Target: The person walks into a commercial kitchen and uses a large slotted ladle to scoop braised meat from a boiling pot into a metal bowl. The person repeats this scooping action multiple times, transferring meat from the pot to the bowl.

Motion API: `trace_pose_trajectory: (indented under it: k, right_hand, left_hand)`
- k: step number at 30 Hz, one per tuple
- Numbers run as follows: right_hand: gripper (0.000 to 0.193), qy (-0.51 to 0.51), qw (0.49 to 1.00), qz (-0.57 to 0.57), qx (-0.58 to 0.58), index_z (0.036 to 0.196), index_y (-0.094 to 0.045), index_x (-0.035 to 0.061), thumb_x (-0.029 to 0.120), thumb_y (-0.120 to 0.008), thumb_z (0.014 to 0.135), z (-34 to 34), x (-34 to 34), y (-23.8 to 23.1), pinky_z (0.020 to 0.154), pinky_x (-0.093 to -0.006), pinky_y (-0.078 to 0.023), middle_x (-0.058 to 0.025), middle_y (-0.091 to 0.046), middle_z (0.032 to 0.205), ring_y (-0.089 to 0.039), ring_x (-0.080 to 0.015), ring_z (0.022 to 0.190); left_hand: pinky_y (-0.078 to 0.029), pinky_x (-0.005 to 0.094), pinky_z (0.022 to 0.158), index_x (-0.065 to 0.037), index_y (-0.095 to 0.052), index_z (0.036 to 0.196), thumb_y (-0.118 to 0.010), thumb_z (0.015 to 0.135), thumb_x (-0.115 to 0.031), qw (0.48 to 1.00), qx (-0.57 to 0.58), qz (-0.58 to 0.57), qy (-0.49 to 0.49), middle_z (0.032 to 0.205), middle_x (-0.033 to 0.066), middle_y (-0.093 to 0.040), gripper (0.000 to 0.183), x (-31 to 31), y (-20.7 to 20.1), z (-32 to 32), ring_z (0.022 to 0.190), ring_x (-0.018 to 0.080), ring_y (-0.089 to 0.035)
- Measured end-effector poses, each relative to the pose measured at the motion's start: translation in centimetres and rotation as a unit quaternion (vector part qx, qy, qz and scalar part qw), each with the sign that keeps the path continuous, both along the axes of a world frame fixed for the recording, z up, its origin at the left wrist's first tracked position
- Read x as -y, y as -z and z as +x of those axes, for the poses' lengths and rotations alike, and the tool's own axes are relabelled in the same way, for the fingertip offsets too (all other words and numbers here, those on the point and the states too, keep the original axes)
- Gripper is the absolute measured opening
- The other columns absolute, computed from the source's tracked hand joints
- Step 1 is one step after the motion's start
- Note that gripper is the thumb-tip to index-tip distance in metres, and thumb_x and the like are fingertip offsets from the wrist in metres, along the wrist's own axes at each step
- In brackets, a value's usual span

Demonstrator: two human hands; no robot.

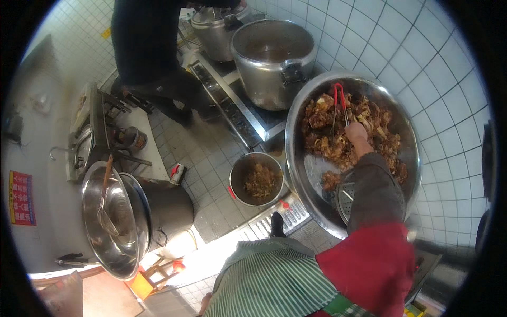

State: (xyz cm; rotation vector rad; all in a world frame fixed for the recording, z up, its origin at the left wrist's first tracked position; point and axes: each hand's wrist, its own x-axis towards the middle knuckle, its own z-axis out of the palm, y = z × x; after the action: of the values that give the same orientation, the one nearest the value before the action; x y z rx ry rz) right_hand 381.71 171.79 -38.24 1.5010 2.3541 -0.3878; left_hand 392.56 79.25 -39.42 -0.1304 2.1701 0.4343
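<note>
My right hand point(356, 132) reaches over a wide steel basin point(312, 174) and is closed on metal tongs with a red end point(338, 91). Brown cooked meat pieces on the bone point(330, 142) are heaped under and around the tongs. Whether the tips grip a piece is hard to make out. A perforated steel skimmer point(345, 196) lies in the basin, partly behind my sleeve. My left hand point(205, 302) shows only as a sliver beside the green striped apron, its fingers hidden. Left of the basin, a smaller pot with red handles point(235, 186) holds some brown food.
A large steel pot point(264, 87) stands on the stove point(232, 100), with another pot point(214, 37) behind it. A person in dark clothes point(153, 47) stands there. At left, steel basins point(90, 211) hold a wooden-handled strainer point(108, 219). A floor grate point(274, 219) lies near my foot.
</note>
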Motion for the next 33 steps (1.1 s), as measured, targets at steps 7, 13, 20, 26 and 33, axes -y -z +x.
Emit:
trace_pose_trajectory:
  k: [7,13,20,26,33]
  right_hand:
    - [0.032,0.031,0.885,-0.195,-0.421,0.071,-0.057,0.0024,0.028,-0.061,0.090,5.0,9.5,-2.2,0.058,-0.0335,-0.037,-0.0033,-0.047,0.060,-0.044,-0.0145,0.061]
    - [0.022,-0.162,0.879,-0.322,-0.313,0.086,-0.071,0.0035,0.025,-0.067,0.089,4.8,23.1,-8.7,0.061,-0.0289,-0.047,-0.0026,-0.062,0.071,-0.055,-0.0116,0.066]
    - [0.022,-0.603,0.724,-0.152,-0.300,0.080,-0.067,0.0069,0.028,-0.063,0.083,-1.1,36.5,-11.0,0.062,-0.0418,-0.053,-0.0105,-0.065,0.080,-0.065,-0.0313,0.074]
    - [0.005,-0.770,0.539,0.025,-0.341,0.065,-0.061,0.0100,0.015,-0.062,0.068,-3.5,45.3,-12.0,0.050,-0.0330,-0.051,-0.0033,-0.058,0.070,-0.063,-0.0208,0.064]
    - [0.015,-0.751,0.518,-0.027,-0.409,0.082,-0.067,0.0092,0.022,-0.071,0.074,-5.5,53.2,-15.7,0.064,-0.0364,-0.051,-0.0050,-0.060,0.077,-0.062,-0.0228,0.073]
  left_hand:
    - [-0.051,0.0340,0.082,-0.009,-0.068,0.102,-0.054,0.090,-0.017,0.991,-0.108,0.077,0.011,0.093,0.0115,-0.069,0.020,-3.5,-0.6,-5.2,0.090,0.0217,-0.067]
    - [-0.051,0.0400,0.083,-0.007,-0.058,0.121,-0.063,0.086,-0.017,0.933,-0.331,0.129,0.048,0.111,0.0138,-0.063,0.036,-13.5,-5.6,-15.7,0.095,0.0298,-0.064]
    - [-0.028,0.0504,0.112,-0.012,-0.038,0.143,-0.076,0.073,-0.022,0.744,-0.495,0.139,0.427,0.148,0.0140,-0.036,0.081,-23.7,-19.0,-21.7,0.137,0.0317,-0.035]
    - [-0.046,0.0475,0.094,-0.011,-0.049,0.132,-0.076,0.074,-0.039,0.752,-0.447,0.123,0.469,0.102,0.0086,-0.065,0.069,-19.2,-19.3,-20.0,0.093,0.0265,-0.064]
    - [-0.050,0.0385,0.060,-0.009,-0.062,0.103,-0.076,0.076,-0.040,0.864,-0.414,0.083,0.274,0.074,0.0057,-0.065,0.043,-9.1,-14.8,-13.8,0.063,0.0252,-0.064]
